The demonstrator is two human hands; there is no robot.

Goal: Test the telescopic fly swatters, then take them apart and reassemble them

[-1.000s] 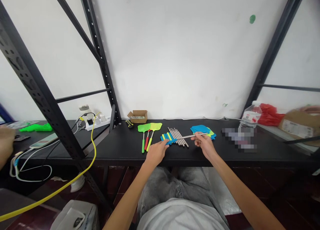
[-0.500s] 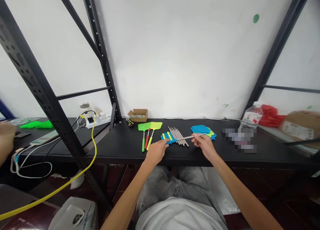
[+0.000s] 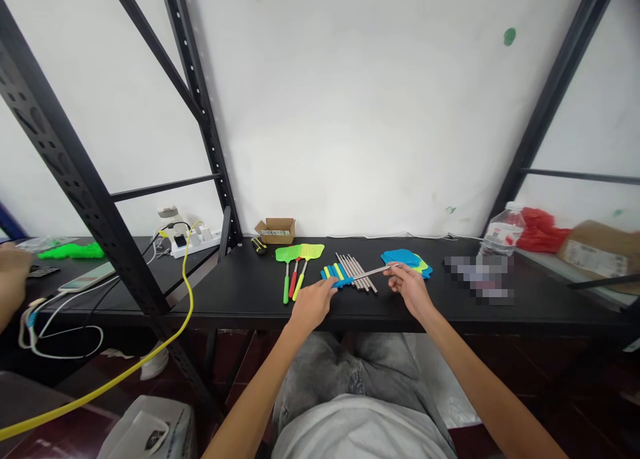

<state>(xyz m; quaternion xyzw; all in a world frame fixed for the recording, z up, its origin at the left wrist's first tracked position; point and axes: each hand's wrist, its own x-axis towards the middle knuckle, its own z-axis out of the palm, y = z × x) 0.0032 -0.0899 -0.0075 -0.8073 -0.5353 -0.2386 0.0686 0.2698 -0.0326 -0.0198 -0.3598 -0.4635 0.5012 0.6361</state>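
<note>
My left hand point(image 3: 314, 302) is closed around a blue fly swatter handle point(image 3: 345, 282). A thin metal rod point(image 3: 371, 273) runs out of that handle to the right and slopes slightly up. The fingertips of my right hand point(image 3: 409, 287) pinch the rod near its far end. Behind the held piece lie loose blue and yellow handles point(image 3: 334, 270) and a row of several metal rods point(image 3: 356, 269). Blue and yellow-green swatter heads point(image 3: 401, 258) are stacked just beyond my right hand.
Three whole fly swatters point(image 3: 295, 272) lie to the left, near a small cardboard box point(image 3: 277, 230) and a yellow-black tool point(image 3: 259, 245). A plastic jar point(image 3: 503, 229) stands at the right. A yellow cable point(image 3: 189, 279) hangs at the left; another person's hand point(image 3: 11, 279) shows at the edge.
My right hand has shifted slightly up and right along the rod. The rod stuck out past my fingers before; now it ends about at my fingertips. My left hand stays in place.
</note>
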